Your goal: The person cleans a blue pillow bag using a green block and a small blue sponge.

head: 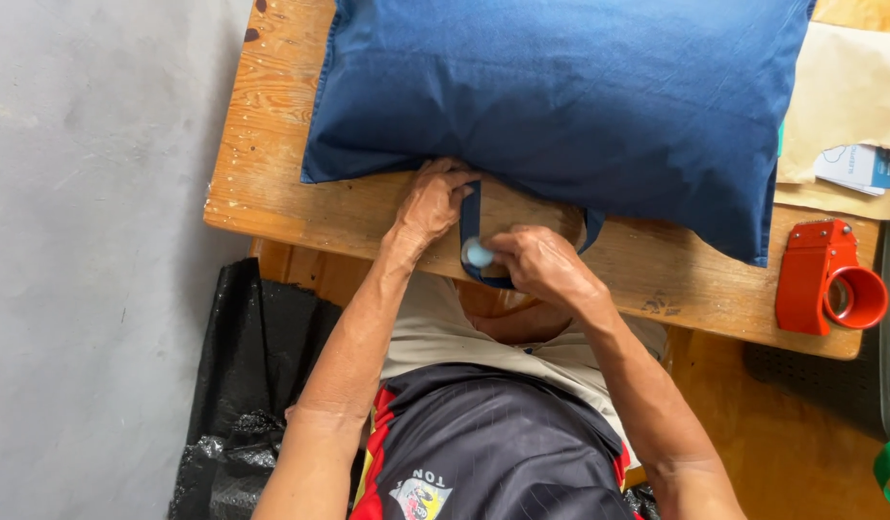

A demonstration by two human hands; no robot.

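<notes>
A dark blue cloth bag (580,96) lies flat on a worn wooden table (272,183), its looped handle (469,226) hanging toward me over the near edge. My left hand (431,202) presses the bag's lower hem and the handle's left strap against the table. My right hand (541,265) pinches a small pale blue round piece (478,253) at the bottom of the handle loop.
A red tape dispenser (830,279) stands at the table's right end. Brown paper (845,96) with a small white card (857,169) lies at the back right. A black plastic sheet (238,385) sits on the grey floor at my left.
</notes>
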